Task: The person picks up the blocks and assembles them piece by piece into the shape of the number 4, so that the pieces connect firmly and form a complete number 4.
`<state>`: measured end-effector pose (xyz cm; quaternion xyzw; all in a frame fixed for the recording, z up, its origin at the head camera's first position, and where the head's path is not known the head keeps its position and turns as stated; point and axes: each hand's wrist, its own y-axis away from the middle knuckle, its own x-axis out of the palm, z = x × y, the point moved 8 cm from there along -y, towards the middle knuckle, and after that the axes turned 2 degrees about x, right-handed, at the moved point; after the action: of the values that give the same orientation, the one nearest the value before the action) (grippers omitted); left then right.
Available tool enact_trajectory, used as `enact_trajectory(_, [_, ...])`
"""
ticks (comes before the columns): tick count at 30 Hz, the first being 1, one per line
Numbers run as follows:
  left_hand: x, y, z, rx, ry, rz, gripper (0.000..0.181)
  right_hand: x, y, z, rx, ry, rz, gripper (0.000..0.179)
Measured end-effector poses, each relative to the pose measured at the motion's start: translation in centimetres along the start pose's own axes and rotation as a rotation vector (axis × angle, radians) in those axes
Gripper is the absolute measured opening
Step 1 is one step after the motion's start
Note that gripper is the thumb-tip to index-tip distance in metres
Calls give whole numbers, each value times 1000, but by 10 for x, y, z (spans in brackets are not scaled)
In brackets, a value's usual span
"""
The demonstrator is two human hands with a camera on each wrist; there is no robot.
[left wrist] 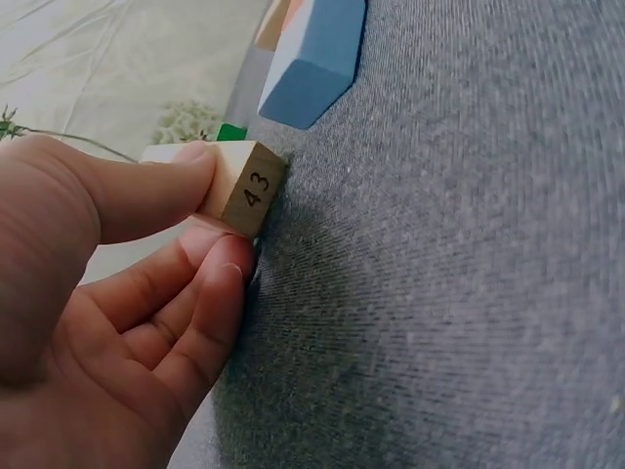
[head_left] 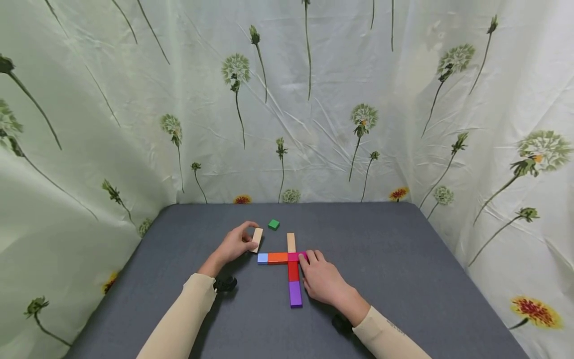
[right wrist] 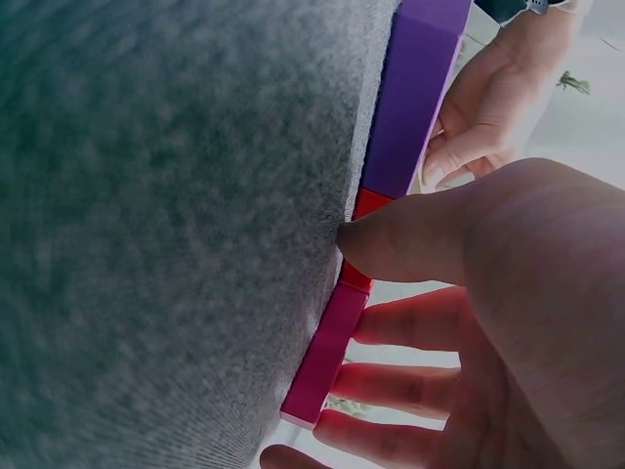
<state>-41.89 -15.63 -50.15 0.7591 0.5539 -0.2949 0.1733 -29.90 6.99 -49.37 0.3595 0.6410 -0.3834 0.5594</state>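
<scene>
My left hand (head_left: 234, 244) pinches a plain wooden block (head_left: 257, 240) between thumb and fingers. In the left wrist view, the number 43 is printed on the end of that wooden block (left wrist: 256, 191). My right hand (head_left: 324, 279) touches a pink block (head_left: 293, 257) at the crossing of a cross-shaped layout. In the right wrist view, its fingers lie along the pink block (right wrist: 327, 357) and its thumb is against a red block (right wrist: 373, 202). The red block (head_left: 293, 271) and a purple block (head_left: 295, 294) run toward me. An orange block (head_left: 277, 258) and a light blue block (head_left: 262, 259) extend left.
Another wooden block (head_left: 291, 243) points away from the crossing. A green block (head_left: 274, 225) lies apart, farther back. Everything rests on a grey cloth-covered table (head_left: 394, 259), with a floral curtain (head_left: 323, 139) behind and at the sides.
</scene>
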Motion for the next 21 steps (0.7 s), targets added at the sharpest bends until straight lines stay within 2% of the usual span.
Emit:
enact_trajectory(9, [0,2,3,15,82,4,47,-2,1,2,-8,-3,-8,60])
enact_trajectory(21, [3,-1,2,-26,64,25,49,-1,1,1,-10,3,-16,62])
